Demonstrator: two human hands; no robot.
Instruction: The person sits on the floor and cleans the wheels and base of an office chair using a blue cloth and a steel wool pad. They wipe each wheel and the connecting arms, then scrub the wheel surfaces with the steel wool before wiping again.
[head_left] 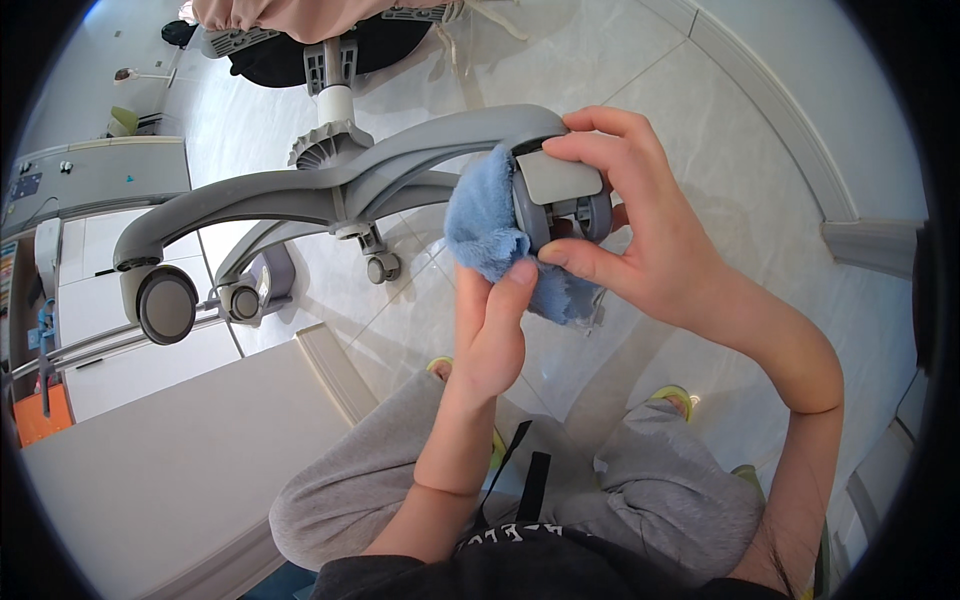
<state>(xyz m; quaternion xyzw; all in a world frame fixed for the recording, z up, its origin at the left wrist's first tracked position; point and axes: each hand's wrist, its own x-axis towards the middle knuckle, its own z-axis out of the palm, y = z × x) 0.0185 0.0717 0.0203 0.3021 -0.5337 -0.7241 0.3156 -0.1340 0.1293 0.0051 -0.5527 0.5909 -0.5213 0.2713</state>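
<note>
A grey swivel chair base [430, 140] lies tipped in front of me, its curved arms spreading from the central post. At the end of the nearest right arm is a caster [562, 178] with a grey hood and wheels. My right hand [655, 235] grips this caster, fingers over the hood and thumb underneath. A fluffy blue cloth [482, 215] covers the caster's left wheel. From below, my left hand [495, 335] pinches the cloth against the wheel, thumb in front; its other fingers are hidden behind the cloth.
Other casters hang from the base, a large one [167, 305] at left and a small one [382, 267] near the middle. Pink fabric [285, 15] covers the seat at the top. A pale partition [190, 460] stands at lower left, and a wall [830, 110] curves along the right.
</note>
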